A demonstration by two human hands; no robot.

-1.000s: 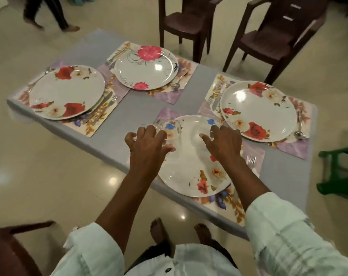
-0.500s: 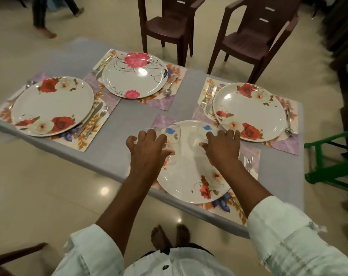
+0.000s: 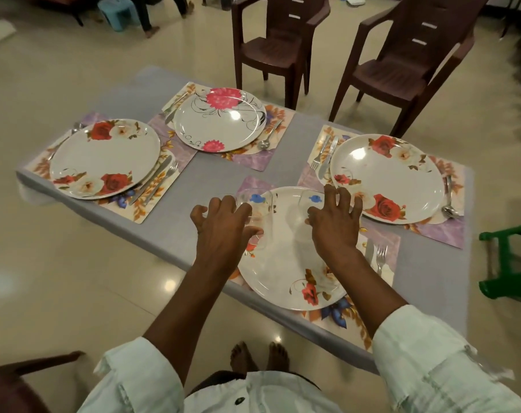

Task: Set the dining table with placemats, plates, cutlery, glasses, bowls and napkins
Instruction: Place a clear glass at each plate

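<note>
2 clear glasses with blue stickers now hover over the near plate (image 3: 286, 263): the left hand (image 3: 223, 231) grips the left glass (image 3: 254, 216), the right hand (image 3: 335, 225) the right glass (image 3: 305, 216), fingers curled. Both have edged forward since 1 second ago, so placing comes next.

Both arms reach forward and down, bare from rolled pale sleeves to the wrists. The left hand (image 3: 223, 228) is palm-down, its fingers (image 3: 216, 205) curled around a clear glass (image 3: 257, 216), thumb on the near side. The right hand (image 3: 336, 222) is palm-down too, fingers (image 3: 344, 198) spread and bent over a second clear glass (image 3: 308, 210), gripping it from above.
</note>
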